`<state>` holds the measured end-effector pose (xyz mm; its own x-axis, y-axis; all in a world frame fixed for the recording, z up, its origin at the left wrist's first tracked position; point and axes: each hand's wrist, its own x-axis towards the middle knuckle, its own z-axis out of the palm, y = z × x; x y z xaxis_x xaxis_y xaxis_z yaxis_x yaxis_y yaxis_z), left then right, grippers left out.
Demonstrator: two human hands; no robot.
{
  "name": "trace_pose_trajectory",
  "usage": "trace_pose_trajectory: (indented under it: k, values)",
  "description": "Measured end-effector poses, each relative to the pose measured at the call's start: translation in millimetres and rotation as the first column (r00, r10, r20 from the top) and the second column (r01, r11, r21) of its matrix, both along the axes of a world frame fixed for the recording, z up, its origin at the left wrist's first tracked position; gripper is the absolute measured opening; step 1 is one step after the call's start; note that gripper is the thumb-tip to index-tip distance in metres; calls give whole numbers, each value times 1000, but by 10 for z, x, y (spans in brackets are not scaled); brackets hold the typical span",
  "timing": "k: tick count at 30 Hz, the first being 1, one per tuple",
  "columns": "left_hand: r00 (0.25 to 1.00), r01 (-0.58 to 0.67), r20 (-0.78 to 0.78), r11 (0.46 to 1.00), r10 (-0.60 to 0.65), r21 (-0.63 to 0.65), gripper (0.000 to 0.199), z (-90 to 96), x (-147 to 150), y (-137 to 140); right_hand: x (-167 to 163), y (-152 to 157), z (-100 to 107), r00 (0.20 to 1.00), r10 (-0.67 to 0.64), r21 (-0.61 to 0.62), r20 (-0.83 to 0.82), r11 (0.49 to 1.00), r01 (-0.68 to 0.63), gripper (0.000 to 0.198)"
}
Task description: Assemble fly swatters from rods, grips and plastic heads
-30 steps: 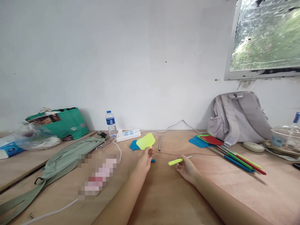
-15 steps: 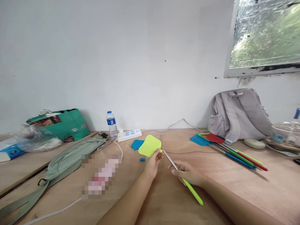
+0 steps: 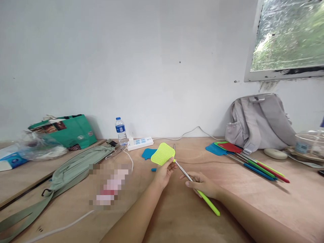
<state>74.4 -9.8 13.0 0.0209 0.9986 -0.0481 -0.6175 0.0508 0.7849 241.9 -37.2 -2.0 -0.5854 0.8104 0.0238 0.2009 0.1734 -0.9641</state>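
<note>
The left hand (image 3: 165, 170) is pinching the yellow swatter head (image 3: 163, 154) while the right hand (image 3: 202, 184) is closing around its metal rod (image 3: 183, 172) just above the tabletop (image 3: 177, 216), left of the backpack (image 3: 260, 121), apparently seating the joint, which calls for straight alignment.

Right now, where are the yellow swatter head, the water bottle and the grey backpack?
yellow swatter head (image 3: 162, 154): head view, middle of the mesh.
water bottle (image 3: 120, 132): head view, on the label band.
grey backpack (image 3: 258, 123): head view, middle of the back panel.
</note>
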Motion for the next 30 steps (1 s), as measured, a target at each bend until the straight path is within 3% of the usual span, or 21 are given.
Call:
trace_pose_trajectory:
  k: [12,20,30]
  values:
    - [955,242,-161,968,-250,-64,10,18,-188,42,94,85,-83,996,88,1,31,996,-88,37]
    - [950,240,-191,968,-249,-66,13,43,-94,-15,114,92,-53,992,125,-19,-21,992,-125,44]
    - [969,204,-143,979,-203,-9,19,80,23,-94,155,177,-181,986,138,-68,-96,987,-145,52]
